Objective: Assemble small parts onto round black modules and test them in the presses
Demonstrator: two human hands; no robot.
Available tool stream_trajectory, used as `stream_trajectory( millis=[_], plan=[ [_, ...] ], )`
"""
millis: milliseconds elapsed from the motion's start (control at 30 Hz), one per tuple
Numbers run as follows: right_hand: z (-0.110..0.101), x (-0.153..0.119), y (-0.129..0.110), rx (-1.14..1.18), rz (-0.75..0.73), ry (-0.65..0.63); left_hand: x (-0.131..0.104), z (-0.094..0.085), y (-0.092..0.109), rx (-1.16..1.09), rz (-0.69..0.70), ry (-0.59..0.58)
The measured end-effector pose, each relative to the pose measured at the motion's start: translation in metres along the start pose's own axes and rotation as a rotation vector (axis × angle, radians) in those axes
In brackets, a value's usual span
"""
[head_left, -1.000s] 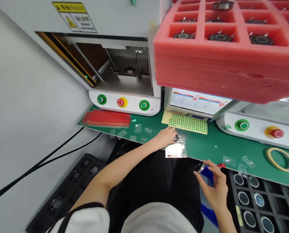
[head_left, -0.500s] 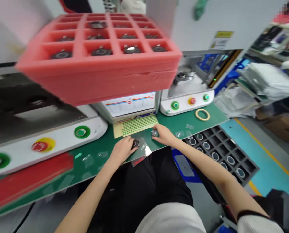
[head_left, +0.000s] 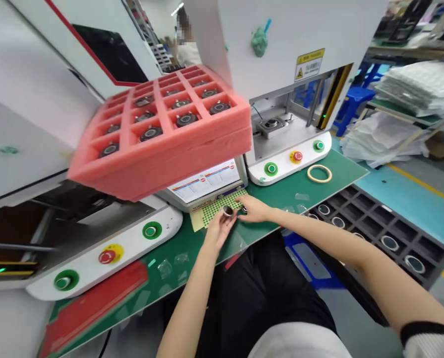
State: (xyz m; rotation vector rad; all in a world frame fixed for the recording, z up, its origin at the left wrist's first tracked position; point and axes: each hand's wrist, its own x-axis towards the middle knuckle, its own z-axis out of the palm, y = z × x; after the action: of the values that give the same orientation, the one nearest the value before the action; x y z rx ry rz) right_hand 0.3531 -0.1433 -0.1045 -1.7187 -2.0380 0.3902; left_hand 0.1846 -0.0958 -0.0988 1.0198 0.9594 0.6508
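My left hand (head_left: 219, 231) is turned partly palm up above the front of the green bench. Its fingers hold a small round dark part with a silvery rim (head_left: 228, 211), tilted toward me. Close beside it on the right, my right hand (head_left: 256, 209) is closed on a small dark part (head_left: 244, 209), mostly hidden by the fingers. Both hands are near a sheet of green dots (head_left: 222, 203) in front of the monitor (head_left: 207, 183). A clear plastic bag (head_left: 237, 242) lies on the bench below the hands.
A pink foam tray (head_left: 162, 169) with several round dark parts rises ahead. Machine button panels (head_left: 128, 248) flank the monitor. A tape roll (head_left: 319, 173) lies at right on the green bench (head_left: 203, 248). Below it sits a black compartment tray (head_left: 401, 231) with ringed parts.
My left hand has lifted off the plastic bag, turned upward and come close to my right hand, its part now tilted. The camera view has shifted, showing more of the foam tray's compartments.
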Motion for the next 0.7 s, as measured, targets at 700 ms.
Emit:
stream_trajectory(
  millis=[700],
  plan=[
    [-0.048, -0.008, 0.027, -0.238, -0.011, -0.161, 0.014, -0.014, -0.018, 0.592, 0.171, 0.207]
  ],
)
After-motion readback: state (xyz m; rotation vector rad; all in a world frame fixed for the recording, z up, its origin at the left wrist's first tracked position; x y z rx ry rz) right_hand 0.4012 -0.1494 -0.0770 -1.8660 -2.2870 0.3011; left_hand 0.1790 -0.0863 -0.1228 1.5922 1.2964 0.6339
